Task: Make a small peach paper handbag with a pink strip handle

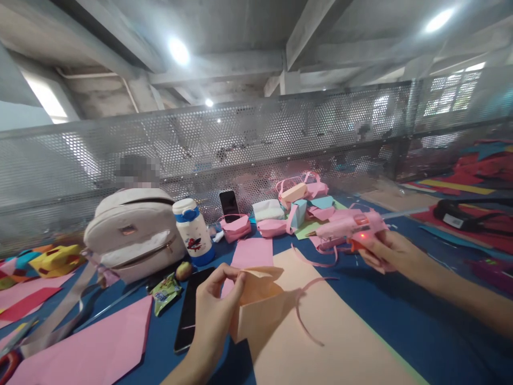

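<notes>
My left hand (218, 307) pinches the upper left edge of a small folded orange paper box (260, 310), whose top gapes. Held at the right, in my right hand (382, 251), is a pink glue gun (348, 227) with a lit red light, its nozzle pointing left. The nozzle is apart from the paper box. Beneath the box lies a large peach paper sheet (336, 331), and on it rests a curled thin pink paper strip (300, 313). A second pink strip (316, 263) curves below the glue gun.
Behind stand a white backpack (136, 235), a water bottle (194, 232) and an upright phone (229, 206). Small folded paper baskets (272, 227) cluster at the back. A black tablet or phone (188, 315) and a snack packet (166, 293) lie left; scissors (10, 358) sit at the far left.
</notes>
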A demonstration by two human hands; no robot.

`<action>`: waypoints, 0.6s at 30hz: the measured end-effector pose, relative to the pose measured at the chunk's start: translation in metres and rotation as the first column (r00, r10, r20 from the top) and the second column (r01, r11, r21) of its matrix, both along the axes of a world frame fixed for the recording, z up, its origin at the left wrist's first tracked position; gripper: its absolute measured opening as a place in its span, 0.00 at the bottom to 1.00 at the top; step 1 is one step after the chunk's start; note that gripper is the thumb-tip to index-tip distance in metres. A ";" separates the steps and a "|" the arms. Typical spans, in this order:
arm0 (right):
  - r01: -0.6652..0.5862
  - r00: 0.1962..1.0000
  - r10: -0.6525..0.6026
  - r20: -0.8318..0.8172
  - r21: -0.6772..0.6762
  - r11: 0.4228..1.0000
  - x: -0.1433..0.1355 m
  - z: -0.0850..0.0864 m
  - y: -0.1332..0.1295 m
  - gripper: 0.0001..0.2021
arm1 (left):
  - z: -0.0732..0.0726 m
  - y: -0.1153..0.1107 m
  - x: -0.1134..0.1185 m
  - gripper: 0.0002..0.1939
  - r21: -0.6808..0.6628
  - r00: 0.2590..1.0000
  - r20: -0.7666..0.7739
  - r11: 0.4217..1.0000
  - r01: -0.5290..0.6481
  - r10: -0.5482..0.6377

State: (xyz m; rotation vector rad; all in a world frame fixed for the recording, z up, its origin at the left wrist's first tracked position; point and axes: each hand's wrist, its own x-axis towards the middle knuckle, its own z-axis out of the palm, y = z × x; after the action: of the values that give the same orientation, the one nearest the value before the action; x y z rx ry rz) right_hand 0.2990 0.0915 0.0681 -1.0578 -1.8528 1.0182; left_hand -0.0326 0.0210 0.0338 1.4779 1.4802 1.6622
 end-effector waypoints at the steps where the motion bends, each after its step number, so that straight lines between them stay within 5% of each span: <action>1: 0.013 0.999 -0.012 0.044 -0.012 1.000 0.008 -0.001 0.004 0.28 | -0.001 0.000 0.000 0.13 0.008 1.000 -0.003 1.000 -0.004 0.004; 9: 0.115 0.923 -0.086 0.375 -0.055 0.992 0.075 -0.043 0.015 0.21 | -0.004 0.000 -0.002 0.10 0.066 0.999 -0.039 0.998 -0.011 0.014; 18: 0.213 0.865 -0.166 0.474 -0.047 0.976 0.105 -0.075 0.014 0.21 | -0.008 0.003 -0.004 0.12 0.064 1.000 -0.014 0.998 -0.026 0.027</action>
State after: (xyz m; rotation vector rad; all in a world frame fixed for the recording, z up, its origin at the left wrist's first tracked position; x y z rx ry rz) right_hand 0.4040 0.1059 -0.0072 -1.6278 -2.0311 0.7867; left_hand -0.0370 0.0237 0.0256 1.5131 1.4733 1.7331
